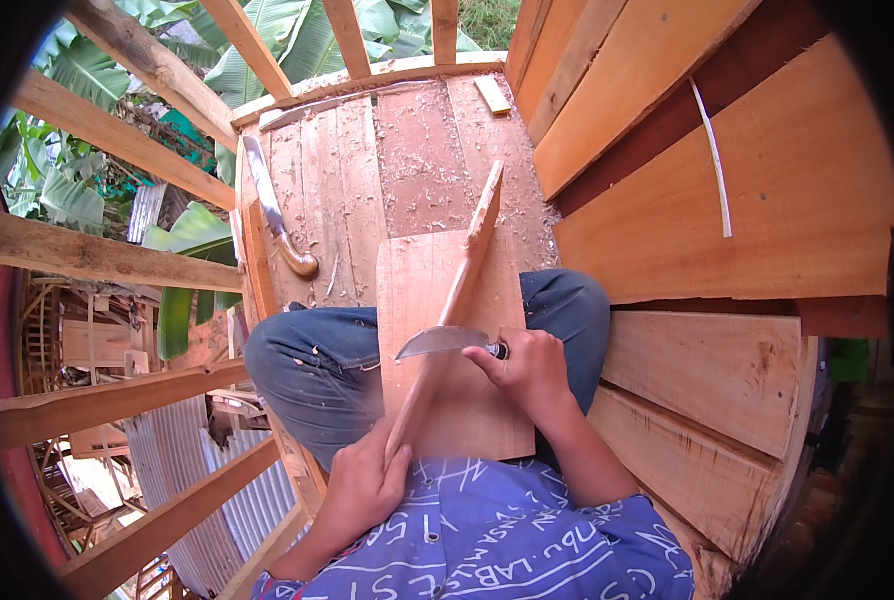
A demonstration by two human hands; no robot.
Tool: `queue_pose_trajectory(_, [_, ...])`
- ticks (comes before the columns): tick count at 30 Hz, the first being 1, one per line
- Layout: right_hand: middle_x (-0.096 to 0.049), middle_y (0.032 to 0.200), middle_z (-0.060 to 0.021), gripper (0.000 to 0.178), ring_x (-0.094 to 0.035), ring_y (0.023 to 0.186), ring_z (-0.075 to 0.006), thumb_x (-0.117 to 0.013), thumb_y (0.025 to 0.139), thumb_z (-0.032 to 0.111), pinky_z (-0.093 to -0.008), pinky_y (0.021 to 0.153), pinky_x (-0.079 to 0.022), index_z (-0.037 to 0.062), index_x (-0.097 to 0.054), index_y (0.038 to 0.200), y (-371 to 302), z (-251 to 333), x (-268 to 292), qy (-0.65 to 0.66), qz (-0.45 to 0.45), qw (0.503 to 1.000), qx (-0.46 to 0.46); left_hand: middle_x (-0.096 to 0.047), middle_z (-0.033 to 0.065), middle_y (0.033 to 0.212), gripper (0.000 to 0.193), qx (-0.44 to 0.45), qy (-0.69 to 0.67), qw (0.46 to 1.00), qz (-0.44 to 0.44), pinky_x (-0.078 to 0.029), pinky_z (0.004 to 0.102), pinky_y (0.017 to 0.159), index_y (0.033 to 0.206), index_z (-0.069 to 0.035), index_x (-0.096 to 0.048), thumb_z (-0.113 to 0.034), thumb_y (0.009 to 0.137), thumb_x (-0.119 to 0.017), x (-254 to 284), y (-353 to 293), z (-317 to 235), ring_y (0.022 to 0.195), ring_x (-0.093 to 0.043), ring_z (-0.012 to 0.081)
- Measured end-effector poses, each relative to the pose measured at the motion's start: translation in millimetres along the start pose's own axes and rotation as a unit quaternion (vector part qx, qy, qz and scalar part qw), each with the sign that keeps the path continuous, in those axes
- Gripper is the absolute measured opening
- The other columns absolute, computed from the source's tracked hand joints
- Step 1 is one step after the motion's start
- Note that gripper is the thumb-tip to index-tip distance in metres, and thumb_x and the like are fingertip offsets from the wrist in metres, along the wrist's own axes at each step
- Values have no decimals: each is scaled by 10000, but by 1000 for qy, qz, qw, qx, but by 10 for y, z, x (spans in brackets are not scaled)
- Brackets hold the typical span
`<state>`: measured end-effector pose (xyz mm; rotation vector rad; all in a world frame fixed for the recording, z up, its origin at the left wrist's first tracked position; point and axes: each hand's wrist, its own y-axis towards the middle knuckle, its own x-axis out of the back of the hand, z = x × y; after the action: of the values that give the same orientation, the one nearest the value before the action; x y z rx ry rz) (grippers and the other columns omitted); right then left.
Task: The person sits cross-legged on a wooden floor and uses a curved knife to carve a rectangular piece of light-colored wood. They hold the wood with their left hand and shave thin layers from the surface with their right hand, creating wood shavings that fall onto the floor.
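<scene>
My right hand (529, 370) is wrapped around the dark handle of a knife with a short curved blade (439, 342). The blade lies across a long narrow strip of wood (477, 240), at about its middle. My left hand (365, 480) grips the near end of that strip, close to my shirt. The strip slants away from me, its far end up and to the right. Beneath it, a wide flat board (407, 290) rests over my crossed legs. Part of the board is covered by the strip and my right hand.
A long knife with a brown handle (299, 258) lies on the plank floor (352, 190) at the left, among wood shavings. A small yellowish block (492, 95) sits at the far edge. Wooden railing bars (117, 262) stand on the left, and a plank wall (707, 220) rises on the right.
</scene>
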<state>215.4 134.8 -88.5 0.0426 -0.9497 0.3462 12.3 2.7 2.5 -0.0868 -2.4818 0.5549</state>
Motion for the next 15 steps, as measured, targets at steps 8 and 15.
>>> queue_pose_trajectory(8, [-580,571,-210,769,-626,573,-389,-603,777,764,-452,516,-484,16,-605,597,298,-238,-86,-43,-63,997,-9,-653,300,899,445,20,30,999,9,-508,545,730,1343,-52,-507,-137,909,-553,-3,-7,-30,819,-627,502])
queue_pose_trajectory(15, [-614,633,-235,773,-641,663,-429,-582,817,737,-496,584,-494,-16,-633,649,658,-441,-12,-58,-76,991,-89,-654,308,891,482,5,25,1000,15,-511,551,737,1362,-34,-483,-141,899,-567,-28,-4,23,822,-630,501])
